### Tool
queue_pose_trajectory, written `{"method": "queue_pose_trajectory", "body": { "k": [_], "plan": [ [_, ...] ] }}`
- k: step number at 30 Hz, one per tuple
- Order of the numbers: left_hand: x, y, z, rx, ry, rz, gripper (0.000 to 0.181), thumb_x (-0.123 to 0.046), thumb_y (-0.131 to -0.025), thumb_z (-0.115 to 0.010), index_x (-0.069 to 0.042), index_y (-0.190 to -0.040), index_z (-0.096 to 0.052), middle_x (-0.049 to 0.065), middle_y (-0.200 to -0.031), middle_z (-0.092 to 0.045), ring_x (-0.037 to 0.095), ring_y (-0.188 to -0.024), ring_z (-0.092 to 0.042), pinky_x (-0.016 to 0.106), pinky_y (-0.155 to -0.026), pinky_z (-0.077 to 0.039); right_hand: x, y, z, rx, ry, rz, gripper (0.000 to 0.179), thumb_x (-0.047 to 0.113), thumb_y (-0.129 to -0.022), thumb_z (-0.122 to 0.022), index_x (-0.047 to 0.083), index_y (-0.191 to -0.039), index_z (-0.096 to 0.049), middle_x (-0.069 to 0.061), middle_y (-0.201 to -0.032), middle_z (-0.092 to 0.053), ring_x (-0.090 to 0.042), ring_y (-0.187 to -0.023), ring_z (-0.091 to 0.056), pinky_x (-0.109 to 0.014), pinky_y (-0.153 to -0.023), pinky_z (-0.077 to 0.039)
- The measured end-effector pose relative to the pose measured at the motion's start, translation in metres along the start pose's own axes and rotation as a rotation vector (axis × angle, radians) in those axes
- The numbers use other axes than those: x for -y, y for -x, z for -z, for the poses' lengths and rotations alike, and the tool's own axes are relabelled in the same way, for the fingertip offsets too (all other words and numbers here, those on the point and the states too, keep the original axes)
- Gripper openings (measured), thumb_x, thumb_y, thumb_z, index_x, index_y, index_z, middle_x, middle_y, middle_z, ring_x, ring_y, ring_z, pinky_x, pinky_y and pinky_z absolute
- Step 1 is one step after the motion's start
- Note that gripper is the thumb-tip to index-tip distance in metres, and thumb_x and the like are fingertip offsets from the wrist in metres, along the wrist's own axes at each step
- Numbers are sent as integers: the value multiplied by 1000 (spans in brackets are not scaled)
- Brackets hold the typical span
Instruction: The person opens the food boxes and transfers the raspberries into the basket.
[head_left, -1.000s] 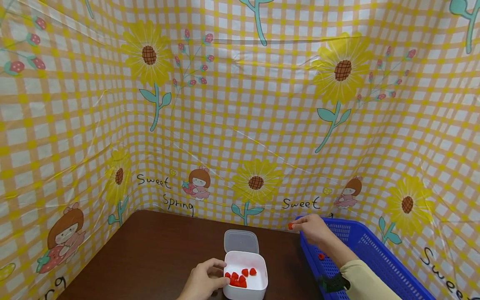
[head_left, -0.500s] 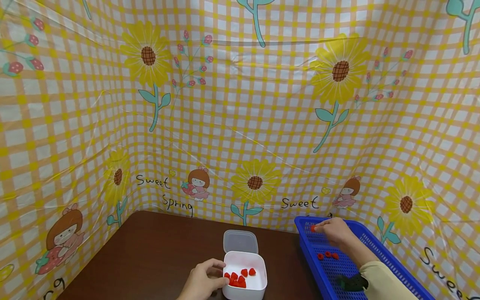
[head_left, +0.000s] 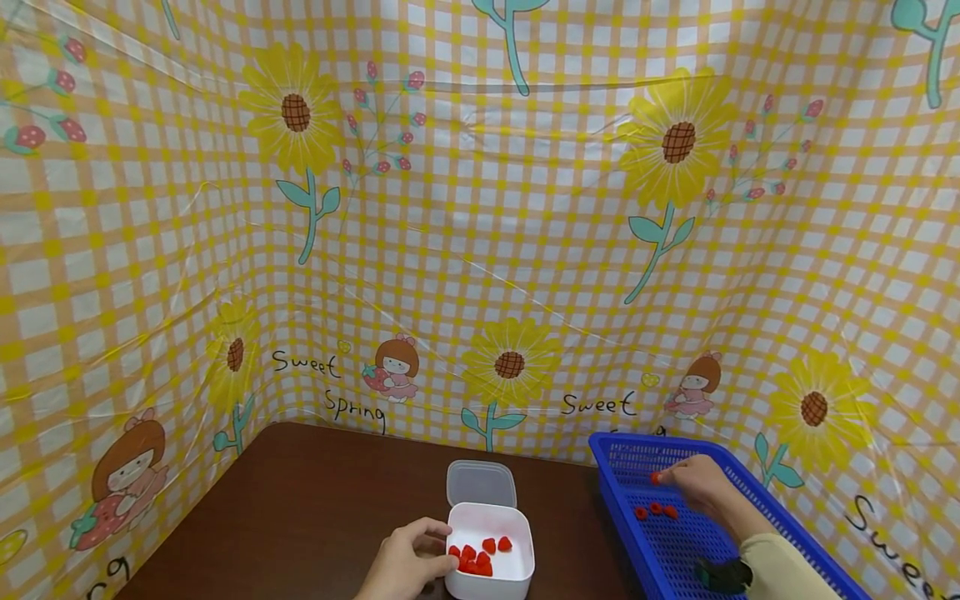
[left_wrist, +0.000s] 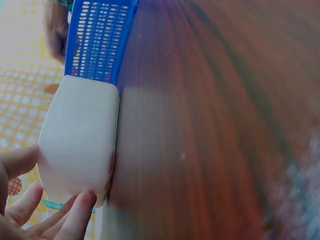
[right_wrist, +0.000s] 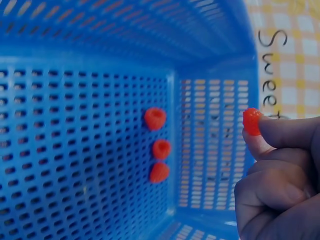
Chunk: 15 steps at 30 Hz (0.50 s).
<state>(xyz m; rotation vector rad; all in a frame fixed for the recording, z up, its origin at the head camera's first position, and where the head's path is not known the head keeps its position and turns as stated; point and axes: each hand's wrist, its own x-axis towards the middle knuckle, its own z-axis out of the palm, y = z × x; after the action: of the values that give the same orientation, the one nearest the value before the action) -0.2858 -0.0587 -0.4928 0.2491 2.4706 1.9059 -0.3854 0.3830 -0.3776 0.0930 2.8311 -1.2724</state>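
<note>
My right hand (head_left: 701, 483) is over the blue basket (head_left: 622, 533) and pinches a red raspberry (right_wrist: 252, 121) between thumb and fingertip. Three more raspberries (right_wrist: 155, 118) lie in a row on the basket floor in the right wrist view. With curled fingers and thumb, my left hand (head_left: 405, 560) holds the left side of a white square box (head_left: 517, 571). Several raspberries (head_left: 480, 562) lie inside that box, mostly bunched toward its near left. In the left wrist view, only the outer wall of the box (left_wrist: 80, 135) shows, with fingertips against its end.
A translucent lid (head_left: 482, 483) lies on the dark brown table (head_left: 337, 500) just behind the box. Checked cloth (head_left: 450, 250) with sunflowers hangs around the back and sides. A dark device (head_left: 723, 575) is at the right wrist.
My right hand has moved right and then nearer, from beyond the basket's left rim to over its inside, still pinching the raspberry. The left hand and box stay put.
</note>
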Motion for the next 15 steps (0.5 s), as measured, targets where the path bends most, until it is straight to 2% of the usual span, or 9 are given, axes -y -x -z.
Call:
{"method": "queue_pose_trajectory", "body": {
  "k": [3, 5, 7, 8, 9, 10, 11, 14, 15],
  "plan": [
    [0, 0, 0, 0, 5, -4, 35, -21, -81, -84, -12, -112, -70, 6, -96, -73, 22, -84, -68, 40, -71, -57, -8, -4, 2, 9, 4, -30, 31, 1, -93, -61, 1, -62, -55, 9, -54, -31, -5, -45, -23, -23, -45, -28],
    [0, -1, -1, 1, 11, -2, 35, -20, -81, -84, -11, -113, -70, 6, -96, -73, 22, -82, -67, 39, -70, -57, -12, -6, 3, 22, 0, -44, 41, 0, -93, -60, 13, -59, -40, 10, -54, -30, -4, -45, -23, -23, -45, -27],
    [0, -1, -1, 3, 16, 1, 35, -20, -82, -84, -11, -113, -70, 7, -96, -72, 22, -81, -67, 38, -68, -57, -17, -7, 4, 30, 6, -58, 42, 0, -93, -59, 15, -59, -39, 11, -53, -25, -3, -45, -22, -22, -45, -28],
    [0, -1, -1, 3, 17, 0, 35, -20, -81, -84, -11, -112, -70, 7, -96, -72, 21, -81, -67, 38, -68, -57, -20, -7, 6, 40, 12, -59, 38, -1, -93, -58, 12, -59, -47, 10, -53, -32, -3, -45, -23, -22, -45, -28],
    [0, 0, -1, 2, 12, -1, 34, -20, -81, -84, -11, -112, -70, 6, -95, -72, 21, -80, -67, 37, -68, -56, -23, -7, 7, 48, 13, -57, 32, -1, -93, -57, 5, -62, -57, 9, -55, -39, -3, -45, -22, -22, -44, -28],
    [0, 0, -1, 2, 6, -5, 34, -20, -81, -84, -11, -111, -71, 6, -95, -73, 21, -80, -67, 37, -68, -56, -25, -7, 7, 53, 20, -62, 24, -2, -92, -57, -2, -69, -65, 8, -55, -40, -3, -45, -22, -22, -44, -28],
    [0, 1, -1, 1, -3, -13, 34, -19, -81, -84, -11, -111, -71, 6, -94, -73, 21, -81, -67, 37, -69, -55, -27, -7, 8, 62, 30, -66, 19, -2, -92, -57, -11, -79, -68, 7, -57, -47, -3, -44, -22, -22, -44, -29],
    [1, 2, -1, 0, -18, -27, 32, -18, -80, -84, -11, -109, -71, 7, -93, -73, 20, -80, -67, 36, -69, -55, -34, -6, 9, 85, 42, -88, 24, -2, -91, -57, -19, -104, -68, 6, -57, -48, -3, -44, -22, -21, -44, -29],
    [2, 2, -1, 1, -20, -29, 32, -17, -80, -84, -11, -109, -71, 7, -93, -73, 20, -80, -67, 37, -69, -55, -35, -5, 8, 84, 38, -97, 23, -3, -91, -58, -19, -103, -68, 9, -54, -40, -3, -44, -22, -21, -44, -29]
  ]
}}
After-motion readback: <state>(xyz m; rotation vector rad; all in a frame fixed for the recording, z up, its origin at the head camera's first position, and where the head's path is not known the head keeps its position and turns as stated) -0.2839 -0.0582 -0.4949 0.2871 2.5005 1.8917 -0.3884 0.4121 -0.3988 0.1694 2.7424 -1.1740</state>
